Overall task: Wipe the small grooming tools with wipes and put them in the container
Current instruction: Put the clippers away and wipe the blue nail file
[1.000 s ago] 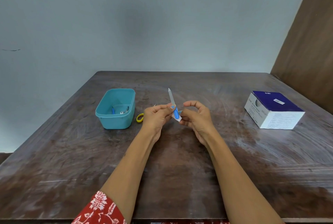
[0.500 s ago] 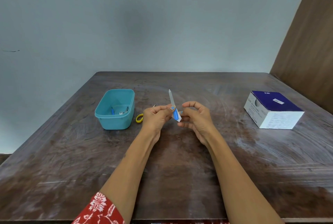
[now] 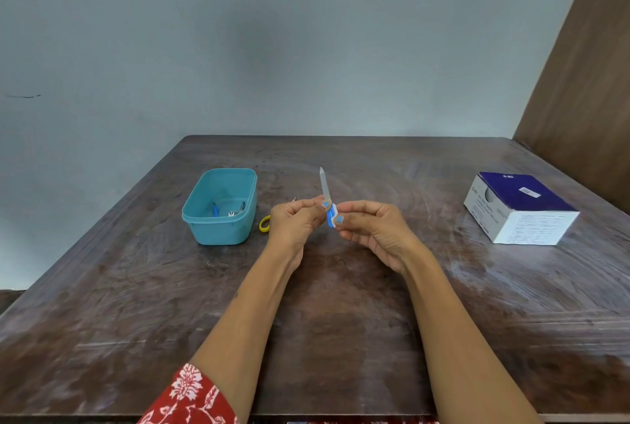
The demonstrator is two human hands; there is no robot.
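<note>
While pinched between both hands [image 3: 335, 219], nail file [image 3: 325, 186] points up.

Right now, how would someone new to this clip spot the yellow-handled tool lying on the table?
Start at the teal container on the left part of the wooden table. Just to its right, beside the left hand, lies the yellow-handled tool, mostly hidden by that hand. Its yellow loop is the only yellow thing there; the nail file in the hands has a blue handle.

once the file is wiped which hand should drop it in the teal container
Left, probably. The left hand already pinches the nail file and is nearer the container; the right hand holds the wipe.
</note>
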